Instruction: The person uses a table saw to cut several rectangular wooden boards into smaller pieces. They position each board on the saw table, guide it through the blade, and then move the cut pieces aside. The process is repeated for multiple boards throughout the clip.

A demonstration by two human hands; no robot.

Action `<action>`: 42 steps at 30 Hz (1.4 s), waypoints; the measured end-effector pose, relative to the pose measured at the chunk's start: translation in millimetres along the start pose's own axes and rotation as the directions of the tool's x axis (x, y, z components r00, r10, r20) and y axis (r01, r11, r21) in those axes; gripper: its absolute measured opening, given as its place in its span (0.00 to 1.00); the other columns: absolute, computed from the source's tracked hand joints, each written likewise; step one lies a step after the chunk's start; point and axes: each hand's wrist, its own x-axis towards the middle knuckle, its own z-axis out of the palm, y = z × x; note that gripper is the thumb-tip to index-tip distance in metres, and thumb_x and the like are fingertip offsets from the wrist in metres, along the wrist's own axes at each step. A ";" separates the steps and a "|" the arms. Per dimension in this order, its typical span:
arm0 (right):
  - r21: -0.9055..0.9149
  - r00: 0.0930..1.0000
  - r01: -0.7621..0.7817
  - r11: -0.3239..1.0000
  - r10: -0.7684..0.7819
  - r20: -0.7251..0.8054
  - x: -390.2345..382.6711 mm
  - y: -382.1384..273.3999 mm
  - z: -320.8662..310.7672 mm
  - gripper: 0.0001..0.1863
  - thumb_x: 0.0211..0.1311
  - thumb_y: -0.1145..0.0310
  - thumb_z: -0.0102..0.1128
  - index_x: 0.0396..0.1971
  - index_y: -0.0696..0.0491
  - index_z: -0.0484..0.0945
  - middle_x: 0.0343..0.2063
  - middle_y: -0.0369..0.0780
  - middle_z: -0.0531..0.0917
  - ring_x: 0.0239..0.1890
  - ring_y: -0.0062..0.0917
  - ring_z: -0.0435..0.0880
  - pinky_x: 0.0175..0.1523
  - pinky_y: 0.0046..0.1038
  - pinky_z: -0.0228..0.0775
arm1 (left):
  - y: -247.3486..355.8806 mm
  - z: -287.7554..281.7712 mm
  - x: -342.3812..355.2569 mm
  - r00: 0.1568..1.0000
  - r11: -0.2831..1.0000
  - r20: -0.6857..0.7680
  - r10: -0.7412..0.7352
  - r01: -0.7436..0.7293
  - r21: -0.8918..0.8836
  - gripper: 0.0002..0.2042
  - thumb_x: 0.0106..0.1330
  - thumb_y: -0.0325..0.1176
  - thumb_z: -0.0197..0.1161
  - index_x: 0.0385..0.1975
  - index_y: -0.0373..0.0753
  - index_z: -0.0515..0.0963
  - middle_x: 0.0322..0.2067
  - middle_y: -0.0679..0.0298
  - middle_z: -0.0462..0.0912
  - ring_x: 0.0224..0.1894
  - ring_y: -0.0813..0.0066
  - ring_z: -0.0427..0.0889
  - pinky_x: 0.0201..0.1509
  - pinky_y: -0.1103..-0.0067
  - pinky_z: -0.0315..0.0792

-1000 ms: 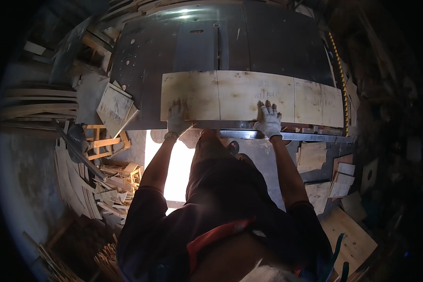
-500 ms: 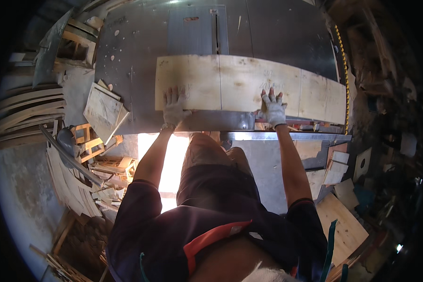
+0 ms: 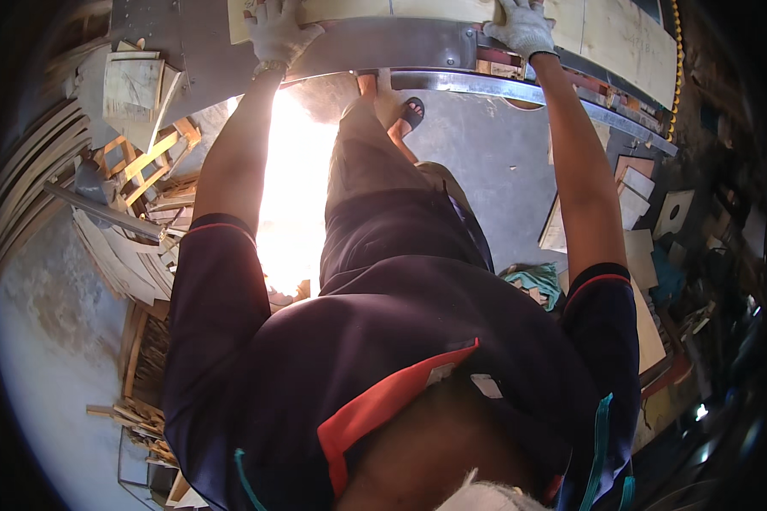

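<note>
A long pale wooden board [image 3: 349,8] lies at the top edge on a grey metal machine table [image 3: 375,43], with most of it cut off by the frame. My left hand [image 3: 279,36], in a whitish glove with bare fingertips, lies on the board's left part near its close edge. Toward the right, my right hand [image 3: 522,27] wears a matching glove and rests over the same edge. Fingers on both hands are spread, though the tips run up to or past the frame's top. Neither hand is wrapped round anything.
A metal rail [image 3: 486,83] runs along the table's near side. Wooden panels [image 3: 132,85] and curved wood strips [image 3: 38,170] stand at left. Offcuts lie beneath them. Several boards and a teal cloth [image 3: 537,281] are at right. Strong light falls left of my legs.
The view has tipped down toward my body, so board and hands now sit at the top edge. Both hands still rest spread on the board; a sandalled foot has come into sight.
</note>
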 end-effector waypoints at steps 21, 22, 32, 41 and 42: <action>0.031 0.992 -0.070 0.997 0.066 0.111 7.1 -15.8 -23.7 0.56 0.53 0.41 0.75 0.81 0.32 0.55 0.83 0.40 0.48 0.82 0.61 0.44 0.75 0.76 0.45 | -18.1 25.5 10.2 0.990 0.996 -0.116 0.075 -0.079 -0.029 0.50 0.44 0.72 0.74 0.66 0.47 0.76 0.69 0.50 0.71 0.77 0.44 0.59 0.74 0.37 0.51; 0.033 0.991 -0.075 0.997 0.071 0.110 8.8 -15.6 -23.2 0.56 0.53 0.41 0.75 0.81 0.32 0.55 0.83 0.40 0.48 0.82 0.61 0.44 0.74 0.76 0.45 | -16.6 22.6 13.3 0.995 0.997 -0.072 0.062 -0.065 -0.031 0.49 0.45 0.70 0.75 0.67 0.47 0.75 0.70 0.49 0.70 0.78 0.45 0.59 0.75 0.38 0.51; 0.019 0.990 -0.083 0.996 0.081 0.113 23.0 -17.8 -29.3 0.57 0.53 0.38 0.75 0.81 0.31 0.54 0.83 0.40 0.47 0.82 0.60 0.44 0.74 0.76 0.45 | -18.8 19.6 29.1 0.997 0.997 -0.057 0.057 -0.060 -0.055 0.46 0.46 0.66 0.76 0.66 0.47 0.77 0.70 0.50 0.71 0.77 0.47 0.61 0.75 0.41 0.52; 0.027 0.989 -0.097 0.995 0.093 0.119 29.1 -20.7 -34.7 0.58 0.53 0.38 0.75 0.81 0.32 0.54 0.84 0.41 0.47 0.82 0.59 0.44 0.75 0.75 0.45 | -17.7 12.4 42.8 0.999 0.998 -0.020 0.045 -0.045 -0.050 0.47 0.48 0.64 0.76 0.70 0.47 0.74 0.72 0.48 0.69 0.78 0.49 0.61 0.77 0.42 0.52; 0.029 0.989 -0.098 0.995 0.094 0.118 29.8 -21.3 -35.5 0.58 0.52 0.38 0.75 0.81 0.32 0.54 0.83 0.41 0.47 0.82 0.59 0.44 0.75 0.75 0.45 | -18.3 12.7 43.4 0.999 0.998 -0.020 0.041 -0.042 -0.054 0.48 0.48 0.64 0.76 0.70 0.48 0.73 0.72 0.48 0.68 0.78 0.49 0.60 0.77 0.42 0.51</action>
